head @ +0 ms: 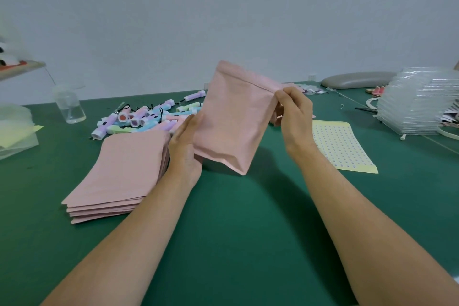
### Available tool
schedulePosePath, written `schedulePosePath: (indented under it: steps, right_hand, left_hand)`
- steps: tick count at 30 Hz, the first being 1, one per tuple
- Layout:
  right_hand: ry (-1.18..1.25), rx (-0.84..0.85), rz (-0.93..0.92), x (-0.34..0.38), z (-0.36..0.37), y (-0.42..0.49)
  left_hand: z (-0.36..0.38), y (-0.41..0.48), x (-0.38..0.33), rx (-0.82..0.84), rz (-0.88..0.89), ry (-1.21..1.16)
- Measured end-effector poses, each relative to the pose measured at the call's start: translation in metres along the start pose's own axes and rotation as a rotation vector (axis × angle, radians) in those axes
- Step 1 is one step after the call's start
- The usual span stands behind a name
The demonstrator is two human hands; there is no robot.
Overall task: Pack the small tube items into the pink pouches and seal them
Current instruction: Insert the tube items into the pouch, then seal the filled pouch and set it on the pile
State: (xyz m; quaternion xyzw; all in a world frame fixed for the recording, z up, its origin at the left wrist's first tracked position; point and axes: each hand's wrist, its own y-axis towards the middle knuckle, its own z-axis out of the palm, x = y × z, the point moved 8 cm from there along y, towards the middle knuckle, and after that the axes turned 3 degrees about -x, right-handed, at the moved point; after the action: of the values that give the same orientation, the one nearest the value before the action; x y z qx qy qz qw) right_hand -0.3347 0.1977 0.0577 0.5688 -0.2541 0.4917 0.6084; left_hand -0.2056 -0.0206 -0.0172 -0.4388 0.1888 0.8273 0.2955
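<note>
Left hand point(186, 143) grips the lower left edge of a pink pouch point(236, 119), held tilted above the green table point(236, 231). Right hand point(293, 113) pinches its top right corner, fingertips pressed together. Pouch stack point(124, 169) lies left, tubes point(149, 117) heaped behind it, sticker sheet point(340, 146) right, grey wall point(223, 7) beyond.

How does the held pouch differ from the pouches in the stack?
The held pouch is lifted and tilted, the left hand holding its lower edge, the right hand pinching its top corner; the stack lies flat on the table. The held pouch bulges a little; the stack's pouches look flat. Both are plain pink.
</note>
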Motion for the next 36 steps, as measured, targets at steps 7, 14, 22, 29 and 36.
schedulePosePath:
  steps: [7, 14, 22, 29, 36]
  right_hand:
    - [-0.130, 0.038, 0.028, -0.018, -0.006, 0.007]
    - [-0.199, 0.106, -0.033, -0.019, -0.004, 0.004]
    - [-0.122, 0.111, 0.092, -0.034, -0.011, 0.005]
    - [-0.179, 0.198, 0.132, -0.047, -0.005, 0.001]
    - [-0.204, 0.334, 0.130, -0.051, 0.021, -0.013]
  left_hand:
    - [0.003, -0.005, 0.006, 0.034, 0.034, 0.178]
    - [0.002, 0.000, 0.011, 0.041, -0.007, 0.264]
    - [0.012, -0.002, 0.024, 0.420, -0.185, 0.537]
    - [0.020, -0.007, 0.021, 0.369, -0.192, 0.471]
    - [0.009, -0.008, 0.009, 0.210, -0.170, 0.270]
